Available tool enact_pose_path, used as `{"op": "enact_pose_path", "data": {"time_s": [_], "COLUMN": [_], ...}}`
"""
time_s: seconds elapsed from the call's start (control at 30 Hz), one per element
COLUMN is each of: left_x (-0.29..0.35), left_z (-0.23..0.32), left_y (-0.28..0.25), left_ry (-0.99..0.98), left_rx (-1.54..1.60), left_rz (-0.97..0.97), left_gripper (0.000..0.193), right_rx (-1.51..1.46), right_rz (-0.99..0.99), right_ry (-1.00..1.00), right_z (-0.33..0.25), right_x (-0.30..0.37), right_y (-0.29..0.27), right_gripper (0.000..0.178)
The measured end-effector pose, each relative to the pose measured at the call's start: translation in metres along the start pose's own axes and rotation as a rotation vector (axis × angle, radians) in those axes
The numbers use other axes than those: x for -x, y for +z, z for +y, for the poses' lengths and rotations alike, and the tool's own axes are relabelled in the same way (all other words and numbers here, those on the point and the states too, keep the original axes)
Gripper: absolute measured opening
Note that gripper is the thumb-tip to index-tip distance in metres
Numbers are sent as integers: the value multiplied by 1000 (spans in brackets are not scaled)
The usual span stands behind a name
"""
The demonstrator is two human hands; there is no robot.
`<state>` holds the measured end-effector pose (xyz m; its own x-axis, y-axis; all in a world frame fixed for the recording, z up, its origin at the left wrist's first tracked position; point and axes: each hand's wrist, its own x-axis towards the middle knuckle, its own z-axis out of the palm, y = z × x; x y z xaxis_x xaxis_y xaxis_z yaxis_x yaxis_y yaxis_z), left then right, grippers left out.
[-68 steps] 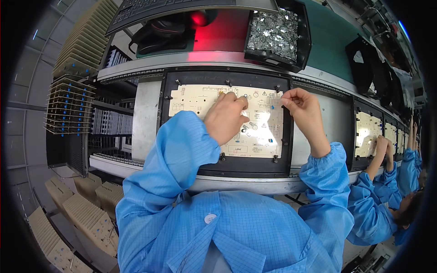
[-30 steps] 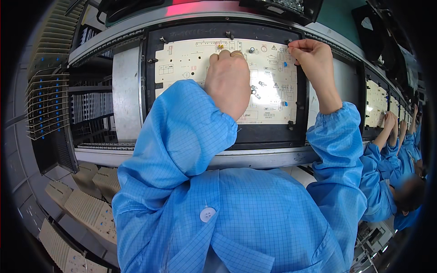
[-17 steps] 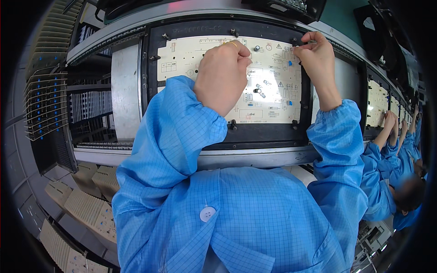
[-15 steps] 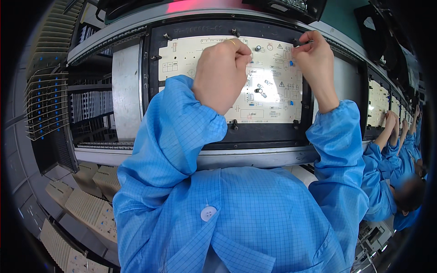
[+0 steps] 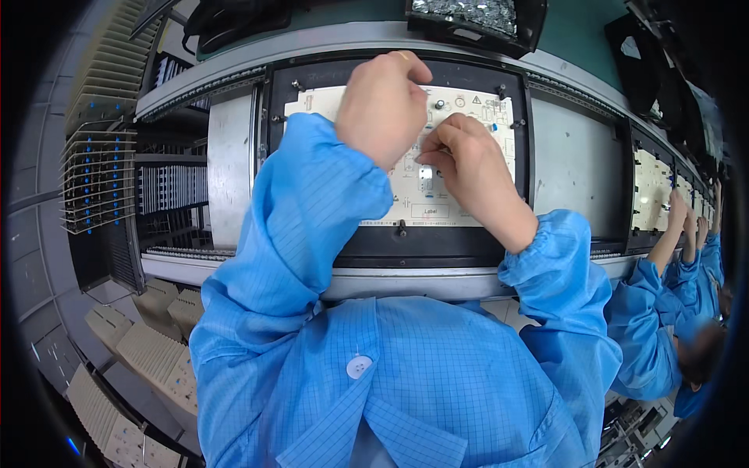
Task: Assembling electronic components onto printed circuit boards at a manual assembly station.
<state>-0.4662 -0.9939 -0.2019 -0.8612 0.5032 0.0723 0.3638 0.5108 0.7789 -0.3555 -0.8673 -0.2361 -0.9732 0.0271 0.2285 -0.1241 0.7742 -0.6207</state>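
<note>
A cream printed circuit board lies in a black carrier frame in front of me. My left hand is over the board's upper middle, its fingers curled inward; whatever they may hold is hidden. Just right of it, my right hand is low over the middle of the board with thumb and fingertips pinched together. I cannot make out anything between them. A small dark cylindrical capacitor and a blue component stand on the board above the right hand. My hands and sleeve cover much of the board's left and middle.
A black bin of small shiny parts stands beyond the rail. At left is a wire rack with blue parts. Cream boards stand stacked lower left. More boards lie along the line at right, with co-workers' hands over them.
My right hand has moved from the board's upper right corner down and left to its middle. The left hand has shifted slightly. The board sits a little lower in view, and the bin shows more.
</note>
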Motion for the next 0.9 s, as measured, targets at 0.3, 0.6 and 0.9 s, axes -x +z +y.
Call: {"op": "enact_pose_path", "data": {"time_s": [0.3,0.6,0.9], "left_x": [-33,-38,-42], "left_z": [19,32,44], "left_y": [74,88,102], "left_ry": [160,111,170], "left_rx": [-50,-89,-398], "left_rz": [-156,-201,-241], "left_gripper": [18,11,16], "right_rx": [-315,-547,-640], "right_rz": [360,535,604], "right_ry": [417,537,495], "right_z": [55,80,83], "right_x": [20,34,36], "right_y": [-64,-77,-74], "right_gripper": [15,21,21]}}
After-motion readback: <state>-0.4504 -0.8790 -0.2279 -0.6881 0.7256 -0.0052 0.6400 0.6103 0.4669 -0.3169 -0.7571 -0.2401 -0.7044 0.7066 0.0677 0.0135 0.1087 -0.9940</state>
